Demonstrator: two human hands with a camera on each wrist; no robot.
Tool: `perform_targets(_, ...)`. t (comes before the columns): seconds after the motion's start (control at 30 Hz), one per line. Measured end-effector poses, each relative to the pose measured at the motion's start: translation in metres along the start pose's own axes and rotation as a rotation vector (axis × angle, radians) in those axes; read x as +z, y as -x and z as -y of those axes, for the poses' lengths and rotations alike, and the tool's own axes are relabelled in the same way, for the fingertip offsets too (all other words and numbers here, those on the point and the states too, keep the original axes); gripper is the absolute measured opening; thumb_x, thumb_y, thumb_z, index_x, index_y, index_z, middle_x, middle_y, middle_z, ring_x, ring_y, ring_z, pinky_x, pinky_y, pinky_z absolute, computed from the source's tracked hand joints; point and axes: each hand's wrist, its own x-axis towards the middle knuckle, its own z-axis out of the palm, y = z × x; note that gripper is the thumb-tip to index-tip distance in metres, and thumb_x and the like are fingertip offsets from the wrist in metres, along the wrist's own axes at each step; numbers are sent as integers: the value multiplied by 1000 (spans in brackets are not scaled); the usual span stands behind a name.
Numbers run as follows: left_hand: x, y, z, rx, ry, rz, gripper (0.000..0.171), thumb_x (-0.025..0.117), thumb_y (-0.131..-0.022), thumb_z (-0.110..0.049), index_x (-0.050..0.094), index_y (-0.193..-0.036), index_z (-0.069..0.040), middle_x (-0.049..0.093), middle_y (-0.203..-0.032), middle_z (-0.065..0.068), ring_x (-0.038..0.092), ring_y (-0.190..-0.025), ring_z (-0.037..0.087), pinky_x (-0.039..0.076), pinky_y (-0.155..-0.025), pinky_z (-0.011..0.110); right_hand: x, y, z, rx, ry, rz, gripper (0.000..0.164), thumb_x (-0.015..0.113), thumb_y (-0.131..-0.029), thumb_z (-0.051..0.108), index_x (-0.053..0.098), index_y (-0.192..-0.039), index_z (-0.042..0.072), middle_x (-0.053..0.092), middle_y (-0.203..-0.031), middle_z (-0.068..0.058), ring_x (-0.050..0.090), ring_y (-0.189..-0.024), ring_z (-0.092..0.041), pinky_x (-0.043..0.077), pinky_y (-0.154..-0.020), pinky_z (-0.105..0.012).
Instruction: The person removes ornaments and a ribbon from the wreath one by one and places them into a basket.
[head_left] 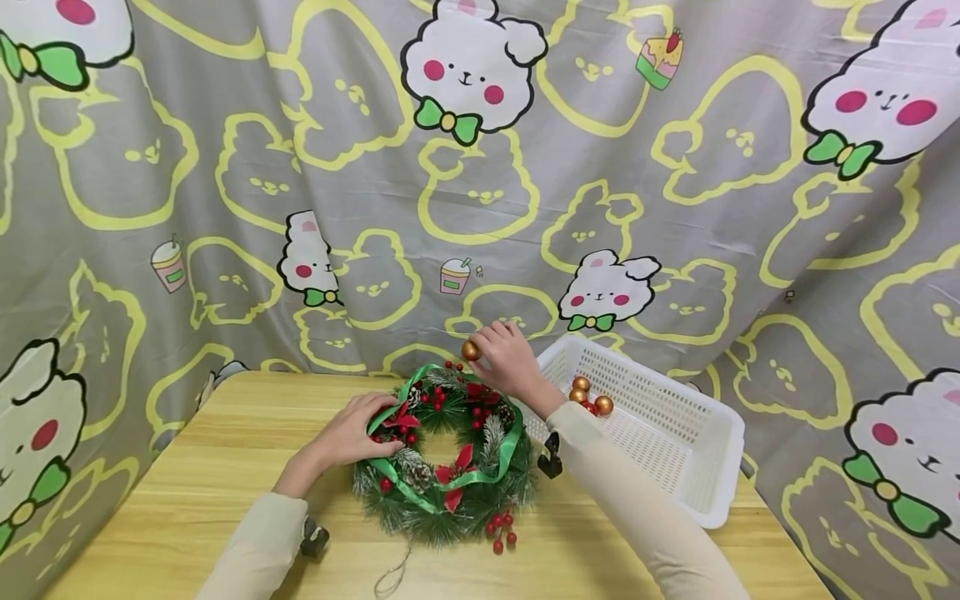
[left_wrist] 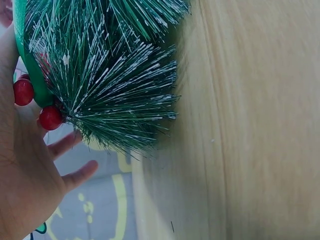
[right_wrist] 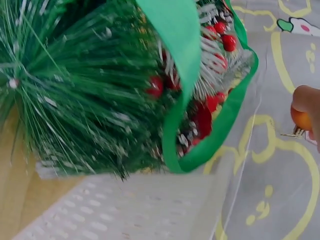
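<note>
Shiny gold round bauble [head_left: 471, 351], just past the far edge of the round green frosted-pine wreath [head_left: 442, 521], could slip & roll off, I'd guess, since R hand [head_left: 506, 358] has just a fingertip pinch on it; the loosely looped green satin ribbon [right_wrist: 186, 60] atop the wreath might also snag or shift if brushed. R forearm slants in fwd along the wreath's R side, fingers curled round the bauble; L hand [head_left: 356, 429] lies on the wreath's L edge, thumb & fingers spread, fairly straight, w/ no clear grip.
</note>
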Motion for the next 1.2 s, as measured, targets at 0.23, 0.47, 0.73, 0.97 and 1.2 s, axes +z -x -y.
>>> perform_targets(0.23,-1,0,-1,7,-40,1,76,77,-81,-58,57,-143,-17,51,-151,11,44,-140,39,39,-108,67,-7,0,-18,51,24,-31,30,84,-82,28,72,-104,10,72,-97,-4,63,-91,-24,51,-90,-44)
perform_targets(0.47,-2,0,-1,17,-59,7,77,76,-81,-60,58,-142,-18,52,-151,10,46,-139,38,40,-108,66,-13,3,-34,69,55,-5,32,84,-82,30,72,-104,9,72,-97,-4,63,-91,-25,50,-91,-45)
perform_targets(0.73,-4,0,-3,30,-71,3,77,76,-81,-61,58,-142,-18,53,-150,10,48,-137,37,41,-107,65,-20,5,-60,100,34,-41,31,83,-83,26,71,-105,7,73,-99,-8,65,-94,-29,51,-88,-48)
perform_targets(0.97,-4,-1,-2,43,-78,-9,76,76,-81,-60,59,-141,-17,54,-149,10,48,-137,37,42,-107,64,-31,16,-85,171,32,-10,38,83,-83,26,70,-110,3,72,-100,-12,62,-94,-32,49,-85,-48)
perform_targets(1.2,-2,-1,0,44,-80,-9,76,76,-81,-60,58,-142,-18,53,-149,10,48,-137,37,41,-107,65,-35,41,-107,209,36,23,41,85,-81,24,71,-111,1,71,-98,-14,61,-94,-34,49,-85,-51)
